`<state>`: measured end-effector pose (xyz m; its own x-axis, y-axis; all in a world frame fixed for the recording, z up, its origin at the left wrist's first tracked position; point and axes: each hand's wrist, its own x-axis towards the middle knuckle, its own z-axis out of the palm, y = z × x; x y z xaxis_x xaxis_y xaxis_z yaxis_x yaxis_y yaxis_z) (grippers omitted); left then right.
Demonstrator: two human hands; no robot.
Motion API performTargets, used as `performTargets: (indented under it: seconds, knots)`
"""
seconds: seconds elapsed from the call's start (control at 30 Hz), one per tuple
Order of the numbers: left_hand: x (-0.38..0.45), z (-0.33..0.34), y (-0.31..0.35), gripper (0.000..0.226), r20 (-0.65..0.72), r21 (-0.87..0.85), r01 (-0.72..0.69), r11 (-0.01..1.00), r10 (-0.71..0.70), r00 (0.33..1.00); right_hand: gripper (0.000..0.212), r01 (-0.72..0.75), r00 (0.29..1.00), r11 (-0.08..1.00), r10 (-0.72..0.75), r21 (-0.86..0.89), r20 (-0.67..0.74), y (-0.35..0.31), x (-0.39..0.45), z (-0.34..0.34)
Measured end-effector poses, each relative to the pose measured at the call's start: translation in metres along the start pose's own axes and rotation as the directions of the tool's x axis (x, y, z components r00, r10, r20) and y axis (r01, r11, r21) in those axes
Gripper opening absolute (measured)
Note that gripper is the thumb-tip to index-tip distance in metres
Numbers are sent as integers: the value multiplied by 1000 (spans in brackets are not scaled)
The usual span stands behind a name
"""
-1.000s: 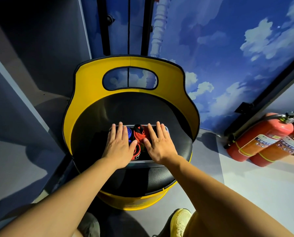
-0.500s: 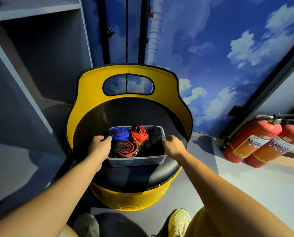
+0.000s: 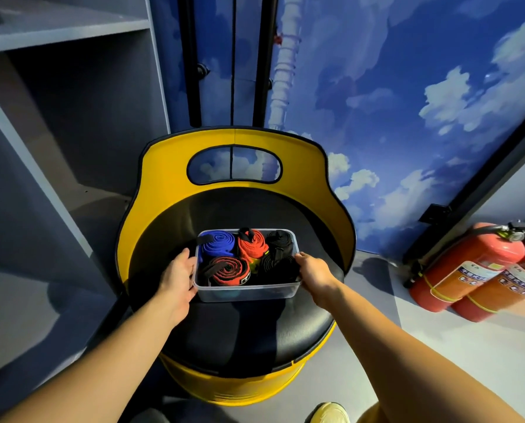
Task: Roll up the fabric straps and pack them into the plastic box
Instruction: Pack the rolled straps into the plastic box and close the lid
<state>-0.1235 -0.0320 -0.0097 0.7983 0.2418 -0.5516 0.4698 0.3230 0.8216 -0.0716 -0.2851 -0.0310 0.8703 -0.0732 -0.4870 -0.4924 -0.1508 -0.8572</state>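
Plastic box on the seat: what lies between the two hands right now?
In the head view, the plastic box itself, packed with rolled straps, fills the stretch between the left hand and the right hand, each at one end of it.

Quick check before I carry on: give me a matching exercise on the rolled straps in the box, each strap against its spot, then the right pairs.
Things:
1. blue strap roll
2. orange-red strap roll
3. red-and-black strap roll
4. black strap rolls

Places in the plastic box:
A. right side
B. far left corner
C. near left corner
D. far middle

Pairs: 1-B, 2-D, 3-C, 4-A
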Motion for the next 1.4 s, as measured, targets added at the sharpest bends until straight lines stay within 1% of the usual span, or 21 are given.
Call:
performTargets:
  seconds: [0.03, 0.07, 0.13, 0.17, 0.27, 0.4, 0.53, 0.7, 0.77, 0.8, 0.83, 0.87, 0.9, 0.93, 1.0, 1.03, 1.1, 1.17, 1.23, 1.3, 1.4]
  knots:
    - [4, 0, 1, 49, 6, 2, 7, 1000, -7, 1000, 20, 14, 1000, 1000, -14, -20, 1, 0, 6, 0]
    - [6, 1, 4, 51, 8, -9, 8, 1000, -8, 1000, 33, 33, 999, 999, -32, -31, 12, 0, 11, 0]
    - [13, 0, 7, 53, 22, -15, 20, 1000, -20, 1000, 70, 29, 999, 1000, -29, 8, 24, 2, 21, 0]
    - [15, 0, 8, 54, 30, -13, 28, 1000, -28, 999, 75, 35, 999, 999, -35, 16, 29, -1, 20, 0]
    - [20, -1, 10, 55, 33, -29, 28, 999, -27, 999, 64, 43, 999, 999, -43, 13, 4, -10, 12, 5]
    - [18, 0, 10, 54, 19, -61, 30, 998, -29, 999, 72, 44, 999, 999, -44, 1, 11, -14, 6, 5]
    - [5, 6, 12, 42, -53, -63, 28, 998, -31, 998, 66, 101, 995, 994, -102, -48, -9, -28, -19, 8]
    - [-34, 20, 37, 41, -89, 87, -97, 991, 105, 990, 49, 261, 965, 948, -263, -180, 13, -52, -55, 7]
    - [-43, 22, 48, 35, -85, 161, -143, 977, 158, 984, 55, 298, 952, 920, -305, -254, 11, -63, -69, 8]
    - [-50, 21, 54, 25, -74, 203, -179, 963, 197, 978, 58, 311, 947, 900, -322, -306, 13, -71, -79, 9]
    - [-61, 21, 61, 16, -67, 252, -228, 940, 252, 965, 59, 335, 936, 869, -352, -365, 20, -79, -89, 9]
    - [-70, 21, 68, 13, -55, 313, -284, 907, 315, 947, 59, 368, 917, 819, -398, -440, 28, -87, -99, 8]
    - [-82, 22, 76, 18, -29, 373, -336, 865, 373, 927, 59, 405, 893, 752, -447, -520, 48, -96, -110, 8]
    - [-95, 22, 83, 29, 5, 427, -385, 818, 424, 906, 59, 445, 861, 669, -503, -595, 78, -106, -123, 8]
    - [-127, 19, 100, 41, 80, 533, -462, 709, 501, 862, 61, 511, 781, 469, -604, -721, 160, -123, -149, 9]
    - [-141, 16, 107, 44, 111, 579, -494, 649, 537, 836, 63, 530, 746, 384, -635, -756, 201, -132, -163, 10]
    - [-163, 4, 121, 47, 156, 664, -537, 521, 605, 781, 67, 557, 693, 269, -672, -786, 261, -146, -187, 16]
    - [-186, -10, 135, 50, 183, 744, -542, 391, 661, 728, 68, 590, 633, 180, -708, -787, 313, -161, -209, 26]
    - [-207, -25, 148, 53, 197, 795, -531, 294, 703, 684, 67, 624, 582, 129, -735, -770, 348, -175, -230, 39]
    - [-225, -43, 161, 56, 209, 821, -522, 232, 729, 652, 68, 653, 545, 96, -749, -752, 377, -189, -248, 54]
    - [-249, -73, 179, 61, 204, 850, -497, 173, 762, 614, 69, 684, 495, 37, -757, -729, 426, -208, -273, 81]
